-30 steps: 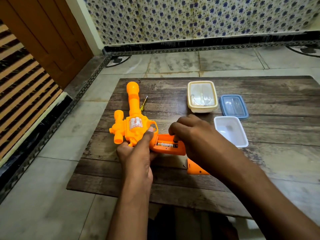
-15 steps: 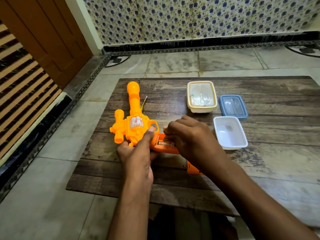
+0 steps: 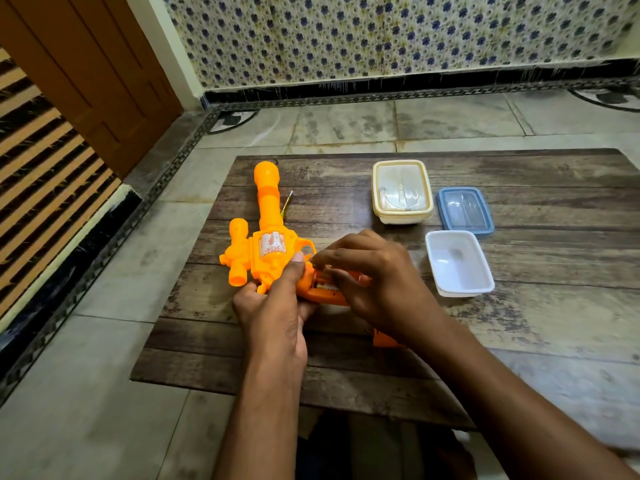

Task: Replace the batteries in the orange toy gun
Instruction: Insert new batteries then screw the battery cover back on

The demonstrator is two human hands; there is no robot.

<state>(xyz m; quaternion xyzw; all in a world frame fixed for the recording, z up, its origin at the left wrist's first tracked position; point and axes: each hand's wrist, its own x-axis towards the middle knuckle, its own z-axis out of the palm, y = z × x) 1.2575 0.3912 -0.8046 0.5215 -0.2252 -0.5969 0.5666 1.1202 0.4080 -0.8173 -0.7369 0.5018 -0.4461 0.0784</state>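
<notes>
Gripping the gun (image 3: 268, 251) with my left hand (image 3: 273, 315), I have my thumb pressed up against its body beside the trigger guard and my fingers curled under it. The gun lies on its side on the board (image 3: 519, 327), barrel pointing to the far side, handle pointing right toward me. My right hand (image 3: 372, 277) is over the open battery bay in the handle, fingers bent and fingertips down in it; a battery (image 3: 323, 286) shows there, but I cannot tell whether I am pinching it. An orange cover (image 3: 382, 339) peeks out under my right wrist. A screwdriver (image 3: 286, 202) lies just right of the barrel. Further right sit a cream-lidded box (image 3: 401, 192), a blue lid (image 3: 464, 211) and, nearer, an open white tub (image 3: 459, 263).
</notes>
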